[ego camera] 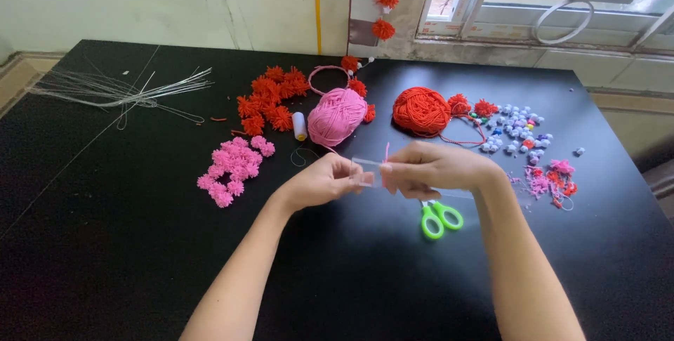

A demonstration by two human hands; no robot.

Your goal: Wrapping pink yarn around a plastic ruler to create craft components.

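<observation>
Over the middle of the black table, the two hands meet around a small clear plastic strip. The left hand pinches the strip's left end between thumb and fingers, and the right hand closes on its right part, at three o'clock from the left hand. A short length of pink yarn stands up from the strip at the right hand's fingertips; whether it is wound round the strip cannot be told. The strip sits between the two hands, touching both, raised above the tabletop.

From the hands, the pink yarn ball lies at twelve o'clock, with a small white spool just beside it on its nine o'clock side. The red yarn ball lies at one o'clock. Green-handled scissors rest on the table at five o'clock, just below the right wrist. A cluster of pink pompoms lies at nine o'clock, and red pompoms at eleven o'clock. Far out at ten o'clock lies a bundle of thin wires. At two o'clock spreads a loose scatter of pale beads, and at three o'clock a small heap of yarn scraps.

No bowl, tray or box holds any of this; everything lies loose on the table.
</observation>
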